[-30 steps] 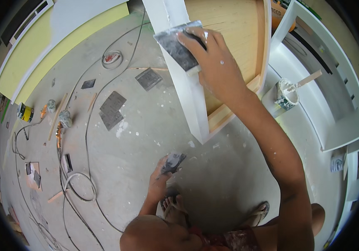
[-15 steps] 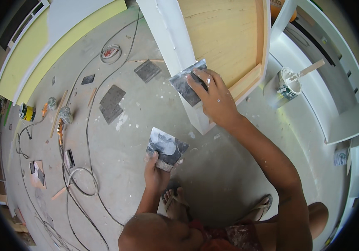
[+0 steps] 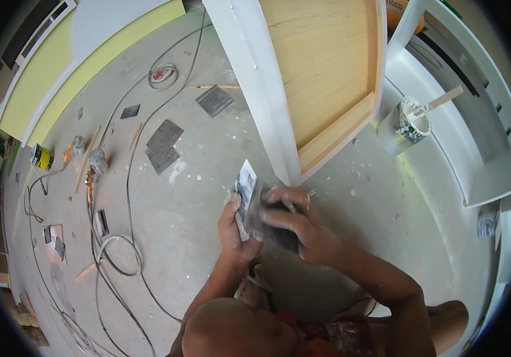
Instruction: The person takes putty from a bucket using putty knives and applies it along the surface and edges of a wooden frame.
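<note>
My left hand (image 3: 230, 229) is closed around the lower part of a flat putty plate (image 3: 245, 189), which is smeared with white filler and now tilted almost edge-on. Beside it, my right hand (image 3: 306, 229) grips a dark, wide putty scraper (image 3: 255, 214), blurred by motion. The scraper's blade lies against or very near the plate; the blur hides whether they touch. Just beyond both hands stands the lower corner of a wooden panel (image 3: 327, 65) with a white-coated edge (image 3: 258, 89). Small raised spots of filler show along that edge.
An open bucket of white filler (image 3: 407, 128) with a stick stands at the right, near white curved panels (image 3: 475, 119). Hoses (image 3: 127, 196) loop over the floor at the left. Dark flat plates (image 3: 163, 143) and a yellow-and-black can (image 3: 42, 157) also lie there.
My right hand has brought the scraper from the panel's white edge down and toward me, to the plate. My left hand has shifted slightly right and turned the plate edge-on.
</note>
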Demonstrator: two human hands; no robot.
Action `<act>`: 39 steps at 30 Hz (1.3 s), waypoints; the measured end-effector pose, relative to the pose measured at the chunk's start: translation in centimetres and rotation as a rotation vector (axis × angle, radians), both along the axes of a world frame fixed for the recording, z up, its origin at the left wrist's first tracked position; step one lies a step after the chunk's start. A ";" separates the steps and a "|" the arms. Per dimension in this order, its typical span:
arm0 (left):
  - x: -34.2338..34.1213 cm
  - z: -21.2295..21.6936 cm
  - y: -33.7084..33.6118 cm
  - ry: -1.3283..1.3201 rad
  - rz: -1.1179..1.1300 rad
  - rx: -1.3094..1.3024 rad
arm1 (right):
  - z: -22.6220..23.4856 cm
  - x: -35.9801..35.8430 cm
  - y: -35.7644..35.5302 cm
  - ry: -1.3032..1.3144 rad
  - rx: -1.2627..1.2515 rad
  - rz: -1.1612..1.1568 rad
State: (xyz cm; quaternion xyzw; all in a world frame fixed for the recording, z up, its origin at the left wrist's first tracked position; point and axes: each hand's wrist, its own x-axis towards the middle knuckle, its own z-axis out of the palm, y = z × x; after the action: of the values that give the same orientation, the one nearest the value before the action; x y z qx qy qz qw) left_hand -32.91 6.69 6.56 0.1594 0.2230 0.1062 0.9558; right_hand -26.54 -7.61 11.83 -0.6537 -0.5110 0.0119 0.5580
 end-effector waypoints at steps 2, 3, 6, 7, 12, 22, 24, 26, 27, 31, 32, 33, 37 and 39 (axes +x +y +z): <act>-1.3 -0.6 1.2 -0.105 -0.058 0.048 | -1.2 1.8 -0.2 -0.041 -0.047 -0.093; -2.1 -0.8 1.3 -0.178 -0.046 0.196 | -0.8 3.5 -0.7 -0.277 -0.318 -0.119; -3.5 0.1 1.6 -0.260 -0.040 0.288 | 2.6 7.0 0.3 -0.414 -0.391 -0.198; -3.7 0.5 1.7 -0.256 -0.049 0.227 | 4.8 8.1 1.4 -0.372 -0.267 -0.236; -3.2 -1.4 1.4 -0.186 -0.052 0.160 | 17.1 16.6 7.9 -0.975 -0.065 -0.509; -3.7 -3.1 2.8 -0.054 -0.037 0.183 | 12.2 19.2 10.3 -1.038 -0.102 -0.588; -3.6 -3.2 3.0 -0.045 -0.013 0.177 | 9.5 18.3 9.3 -1.017 -0.144 -0.584; -3.3 -3.0 2.7 -0.043 -0.013 0.166 | 6.9 17.6 7.7 -0.975 -0.256 -0.577; -3.3 -3.1 2.5 -0.040 -0.005 0.161 | 5.4 17.5 6.9 -0.977 -0.288 -0.572; -3.7 -3.5 2.4 -0.025 0.005 0.148 | 1.5 15.6 4.8 -0.946 -0.359 -0.521; -3.7 -3.5 2.3 -0.027 0.007 0.150 | 0.6 15.2 4.4 -0.943 -0.363 -0.521; -3.6 -3.5 2.2 -0.029 0.010 0.151 | -0.4 15.0 4.1 -0.934 -0.372 -0.518; -3.6 -3.2 2.0 -0.031 -0.013 0.125 | -3.4 13.5 2.7 -0.904 -0.411 -0.492; -3.3 -2.8 1.5 0.001 0.007 0.141 | -4.8 12.9 1.9 -0.883 -0.405 -0.475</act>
State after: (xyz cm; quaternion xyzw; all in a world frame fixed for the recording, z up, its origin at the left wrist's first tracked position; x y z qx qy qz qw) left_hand -36.21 8.23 3.75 0.2254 0.2159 0.1250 0.9418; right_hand -13.61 -5.73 7.03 -0.7887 -0.5224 -0.2921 0.1402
